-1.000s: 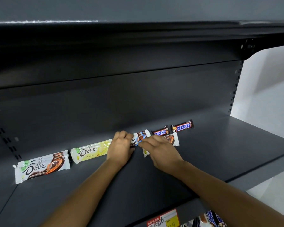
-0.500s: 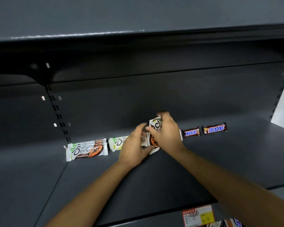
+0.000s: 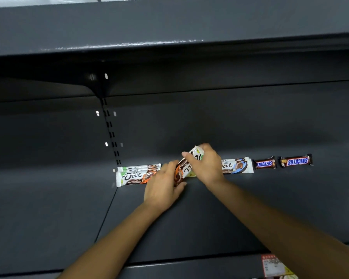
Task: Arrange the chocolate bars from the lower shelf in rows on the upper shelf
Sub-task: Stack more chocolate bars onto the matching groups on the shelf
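At the centre of the frame an orange-marked chocolate bar point(image 3: 184, 169) stands tilted above the grey shelf point(image 3: 189, 228); the right hand point(image 3: 209, 167) grasps its upper end, thumb across the wrapper; the left hand point(image 3: 164, 188) curls round its lower end; left of the hands lies a stack of white bars point(image 3: 136, 175); to the right lie blue-marked bars point(image 3: 238, 165), a brown bar point(image 3: 264, 163) and a second brown bar point(image 3: 296, 161); a yellowish wrapper point(image 3: 191, 174) shows beneath, perhaps another bar.

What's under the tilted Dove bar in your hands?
A sliver of yellow-green wrapper shows beneath the tilted Dove bar, on the shelf. The bar, the left hand and the right hand cover the rest, so how it lies is hidden.
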Demonstrator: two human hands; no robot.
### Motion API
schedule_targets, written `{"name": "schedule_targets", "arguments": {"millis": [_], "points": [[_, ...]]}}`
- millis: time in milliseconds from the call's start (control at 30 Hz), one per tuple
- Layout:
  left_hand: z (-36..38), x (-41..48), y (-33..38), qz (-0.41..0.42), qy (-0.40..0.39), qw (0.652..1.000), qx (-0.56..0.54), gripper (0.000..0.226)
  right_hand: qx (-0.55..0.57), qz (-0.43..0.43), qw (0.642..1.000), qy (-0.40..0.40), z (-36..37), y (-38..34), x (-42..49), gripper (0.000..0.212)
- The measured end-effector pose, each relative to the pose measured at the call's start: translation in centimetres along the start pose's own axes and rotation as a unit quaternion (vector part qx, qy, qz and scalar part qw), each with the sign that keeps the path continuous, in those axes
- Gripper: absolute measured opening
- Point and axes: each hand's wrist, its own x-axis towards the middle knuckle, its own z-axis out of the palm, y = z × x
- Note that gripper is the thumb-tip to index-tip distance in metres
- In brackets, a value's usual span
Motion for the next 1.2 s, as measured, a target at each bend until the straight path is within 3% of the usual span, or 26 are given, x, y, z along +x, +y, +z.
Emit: {"name": "schedule_targets", "arguments": {"millis": [133, 267, 367, 433, 567, 667, 767, 833, 933, 1000, 1200], "points": [[-0.2, -0.4, -0.9, 0.01, 0.031, 0.998, -0.054, 0.033, -0.022, -0.077, 0.996, -0.025, 0.7, -0.9, -0.7, 0.04], [-1.2, -0.5, -0.8, -0.048, 0.055, 0.983, -0.17, 0.012, -0.018, -0.127, 0.99, -0.061, 1.6, -2.4, -1.5, 0.06], [-1.9, -0.6, -1.8, -0.115, 0.048, 0.967, -0.223, 0.017, 0.014, -0.175, 0.979, -0.106, 2.6, -3.0, -2.2, 0.07], [-2.3, -0.6, -2.9, -0.182, 0.046, 0.934, -0.304, 0.017, 0.004, -0.199, 0.971, -0.13, 3.1, -2.8, -2.7, 0.074], [-3.7, -0.7, -5.0, -0.285, 0.058, 0.814, -0.503, 0.017, -0.142, -0.207, 0.953, -0.168, 3.9, -1.1, -3.1, 0.071], [-4.6, -1.4, -5.9, -0.303, 0.037, 0.777, -0.551, 0.012, -0.148, -0.2, 0.955, -0.159, 5.0, -0.8, -3.5, 0.053], [-5.1, -2.1, -7.7, -0.283, 0.049, 0.819, -0.497, 0.029, -0.158, -0.201, 0.954, -0.155, 5.9, -1.0, -3.7, 0.05], [-5.6, -2.5, -9.5, -0.245, 0.054, 0.886, -0.389, 0.058, -0.172, -0.2, 0.952, -0.156, 6.3, -1.0, -3.8, 0.05], [-6.1, -3.0, -12.0, -0.131, -0.003, 0.981, -0.145, 0.064, -0.172, -0.204, 0.95, -0.159, 7.1, -0.7, -4.3, 0.052], [-5.8, -3.2, -12.9, -0.069, -0.033, 0.996, -0.046, 0.06, -0.168, -0.206, 0.952, -0.152, 7.7, -0.6, -4.5, 0.053], [-4.9, -2.5, -13.6, -0.048, -0.023, 0.998, 0.042, 0.052, -0.174, -0.169, 0.959, -0.145, 8.6, 0.0, -4.5, 0.053]]}}
